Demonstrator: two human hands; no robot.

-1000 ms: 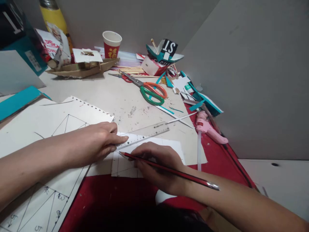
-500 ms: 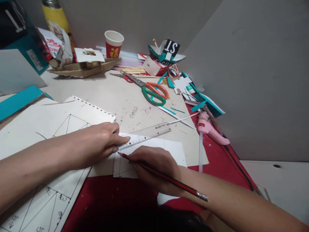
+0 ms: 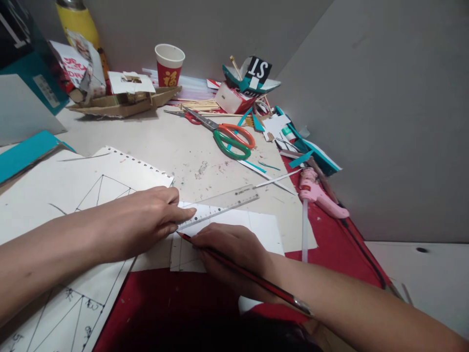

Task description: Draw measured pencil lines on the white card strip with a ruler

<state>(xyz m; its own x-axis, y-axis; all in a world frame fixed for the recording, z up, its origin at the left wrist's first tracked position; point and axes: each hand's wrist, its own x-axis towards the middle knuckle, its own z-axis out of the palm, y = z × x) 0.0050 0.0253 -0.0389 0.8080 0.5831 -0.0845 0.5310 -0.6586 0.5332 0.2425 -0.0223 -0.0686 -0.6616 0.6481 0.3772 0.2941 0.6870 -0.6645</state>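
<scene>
My left hand (image 3: 156, 220) presses a clear plastic ruler (image 3: 234, 196) down, its forefinger stretched along the ruler and the other fingers curled. Beneath the ruler lies a small white sheet of paper (image 3: 266, 230) with faint pencil lines. In my right hand (image 3: 234, 249) is a red and black pencil (image 3: 256, 278), gripped near its sharpened end. The pencil tip meets the paper's left part, close to the ruler's near edge and my left fingers. Under my left forearm, a larger drawing sheet (image 3: 73, 171) carries black lines and handwritten marks.
Orange and green handled scissors (image 3: 234, 139) lie beyond the ruler. A pink glue gun (image 3: 318, 195) rests at the right on red cloth (image 3: 330, 239). Along the back stand a paper cup (image 3: 169, 66), a cardboard boat (image 3: 124, 102), a yellow bottle (image 3: 78, 24) and scraps.
Both hands, the ruler and the pencil keep nearly the same places on the paper. The whole view has shifted very slightly.
</scene>
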